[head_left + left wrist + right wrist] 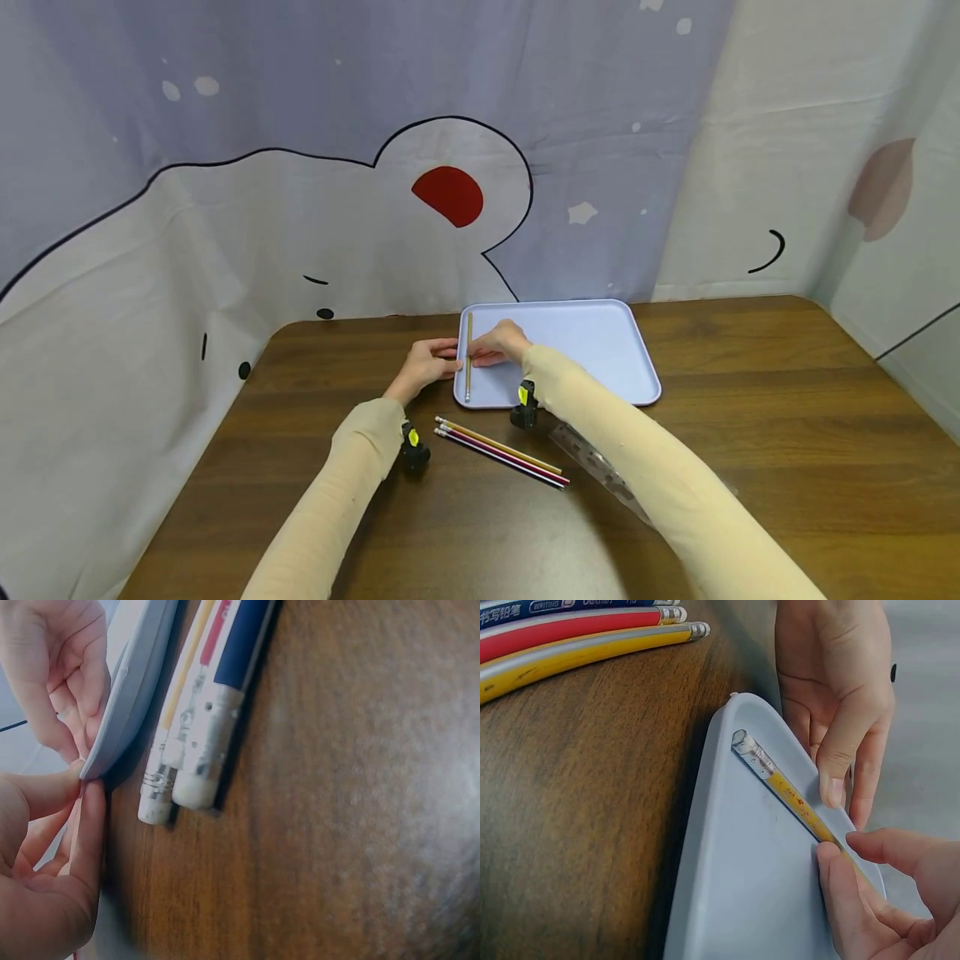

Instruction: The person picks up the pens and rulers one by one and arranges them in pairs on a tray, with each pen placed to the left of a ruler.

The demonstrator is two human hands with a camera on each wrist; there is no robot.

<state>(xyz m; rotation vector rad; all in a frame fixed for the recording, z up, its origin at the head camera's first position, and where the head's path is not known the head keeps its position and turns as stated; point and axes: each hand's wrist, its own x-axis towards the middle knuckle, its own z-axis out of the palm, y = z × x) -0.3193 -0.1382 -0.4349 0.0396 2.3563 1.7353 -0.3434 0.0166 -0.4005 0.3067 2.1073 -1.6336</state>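
A pale blue tray (592, 350) lies at the back of the wooden table. Along its left inner side runs a yellow pencil (791, 796), its white eraser end toward the near corner. My right hand (501, 340) pinches this pencil around its middle, between thumb and fingers. At the tray's left edge, my left hand (423, 367) grips the rim, thumb on top and fingers beneath, as the left wrist view shows. The two hands are close together, on either side of that rim.
Nearer on the table, a yellow pencil (510, 442), a red pencil (577, 636) and a dark blue pencil (244, 645) lie side by side, slanting. A clear plastic wrapper (600, 471) is partly hidden under the right forearm. A printed curtain (585, 150) hangs behind the table.
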